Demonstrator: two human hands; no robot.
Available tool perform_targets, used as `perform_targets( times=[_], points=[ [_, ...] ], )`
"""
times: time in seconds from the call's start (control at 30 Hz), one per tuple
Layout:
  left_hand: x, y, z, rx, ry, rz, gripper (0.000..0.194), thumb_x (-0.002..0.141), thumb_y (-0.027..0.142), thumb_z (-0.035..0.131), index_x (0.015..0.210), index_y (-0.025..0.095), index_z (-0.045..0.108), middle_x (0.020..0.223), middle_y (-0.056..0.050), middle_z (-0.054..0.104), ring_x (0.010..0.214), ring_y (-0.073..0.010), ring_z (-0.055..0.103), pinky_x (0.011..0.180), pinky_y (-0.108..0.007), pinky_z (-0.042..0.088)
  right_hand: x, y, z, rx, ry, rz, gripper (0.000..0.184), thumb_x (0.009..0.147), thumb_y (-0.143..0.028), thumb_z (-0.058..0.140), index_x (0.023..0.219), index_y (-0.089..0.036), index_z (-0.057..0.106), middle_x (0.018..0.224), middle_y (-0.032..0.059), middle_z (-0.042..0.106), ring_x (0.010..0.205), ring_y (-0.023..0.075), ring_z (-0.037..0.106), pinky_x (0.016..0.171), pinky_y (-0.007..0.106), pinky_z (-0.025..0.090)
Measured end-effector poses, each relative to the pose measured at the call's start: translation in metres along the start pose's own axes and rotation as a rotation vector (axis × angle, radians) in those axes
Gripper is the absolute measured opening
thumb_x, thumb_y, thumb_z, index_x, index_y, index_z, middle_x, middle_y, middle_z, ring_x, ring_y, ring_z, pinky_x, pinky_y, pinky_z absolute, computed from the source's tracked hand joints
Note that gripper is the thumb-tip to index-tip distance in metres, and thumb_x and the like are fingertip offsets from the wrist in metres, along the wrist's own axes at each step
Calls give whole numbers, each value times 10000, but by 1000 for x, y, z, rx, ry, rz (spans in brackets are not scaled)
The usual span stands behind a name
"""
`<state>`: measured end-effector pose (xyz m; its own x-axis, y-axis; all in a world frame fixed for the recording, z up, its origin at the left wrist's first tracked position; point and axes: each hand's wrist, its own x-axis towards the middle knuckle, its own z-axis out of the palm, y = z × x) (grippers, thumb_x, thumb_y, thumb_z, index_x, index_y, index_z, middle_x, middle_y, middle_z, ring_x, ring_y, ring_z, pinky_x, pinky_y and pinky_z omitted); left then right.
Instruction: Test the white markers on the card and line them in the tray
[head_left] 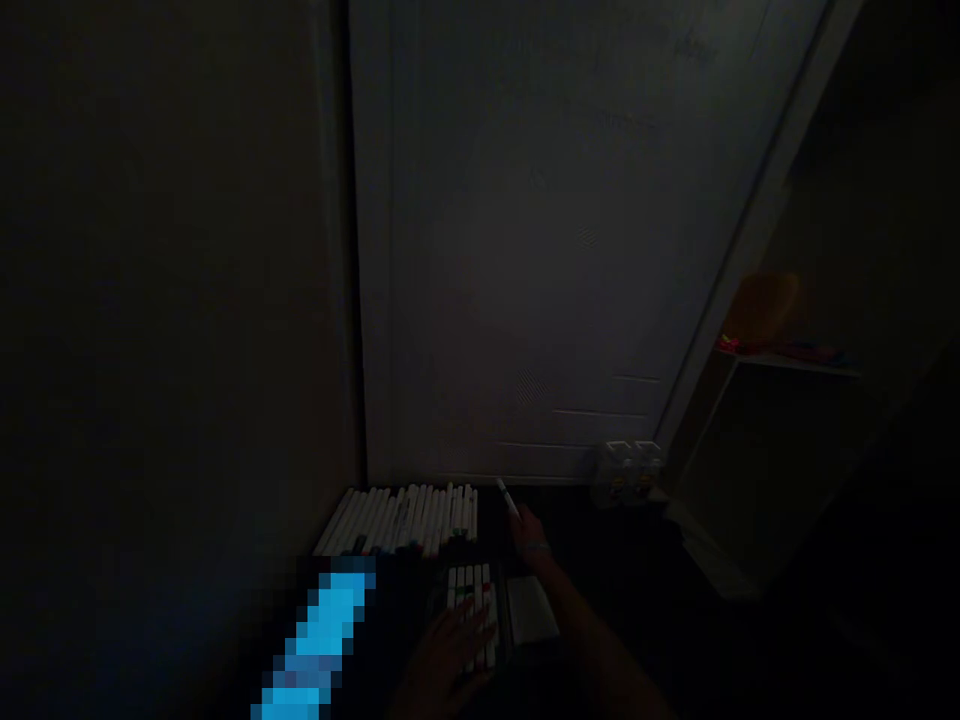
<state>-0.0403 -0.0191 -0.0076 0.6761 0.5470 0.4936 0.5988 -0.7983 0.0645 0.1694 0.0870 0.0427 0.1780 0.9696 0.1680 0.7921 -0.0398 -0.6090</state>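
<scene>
A slim white marker (505, 495) with a dark band points up and away from my right hand (529, 530), whose fingers are closed round its lower end. My left hand (451, 640) lies with fingers stretched over a small group of white markers (469, 578), which stand side by side close to me. Some of those markers show red or green marks, and my fingers cover part of them. Farther off, along the left, a long row of white markers (405, 518) lies side by side on the dark surface. The low light hides fine detail.
A pale rectangular piece (531, 608) lies right of the grouped markers. Two clear containers (628, 472) stand by the large grey panel (525, 250). A blurred-out bright blue shape (319, 640) is at lower left. On the right, a shelf (795, 362) holds reddish items.
</scene>
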Motion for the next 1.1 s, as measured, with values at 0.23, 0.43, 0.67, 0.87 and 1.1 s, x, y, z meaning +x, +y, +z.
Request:
perform_targets(
  times=[0.23,0.43,0.67,0.87,1.1],
  points=[
    [8,5,-14,-43,-25,5,453,822,396,458,1260,376,342,1319,42,411,1197,-195,385,940,-388,388,-100,21,13,314,208,-154,438,874,-460,297,855,-193,643,722,51,659,632,153,590,563,225,392],
    [6,10,-20,-74,36,-108,445,785,408,502,1216,320,437,1280,-15,463,1174,-218,396,932,-383,355,-136,27,11,-53,301,-338,259,865,-324,397,1012,-270,603,933,51,654,794,196,580,769,332,335],
    [10,1,-10,-70,146,-555,298,787,425,461,973,219,570,992,-51,601,952,-225,502,802,-385,369,-140,27,7,-130,262,-368,220,842,-285,463,1029,-310,577,899,17,658,847,212,540,786,348,296],
    [25,9,-8,-113,242,-616,316,844,297,353,1106,214,508,1044,-59,587,961,-203,505,809,-370,354,-145,24,7,-120,216,-389,208,837,-253,475,1014,-300,572,885,0,649,866,207,509,801,343,280],
    [9,-1,10,-161,156,-542,271,827,280,367,976,234,589,1025,-28,620,1024,-210,475,868,-379,327,-145,21,6,-79,170,-432,163,816,-310,518,959,-292,594,827,10,627,822,203,497,779,336,300]
  ],
)
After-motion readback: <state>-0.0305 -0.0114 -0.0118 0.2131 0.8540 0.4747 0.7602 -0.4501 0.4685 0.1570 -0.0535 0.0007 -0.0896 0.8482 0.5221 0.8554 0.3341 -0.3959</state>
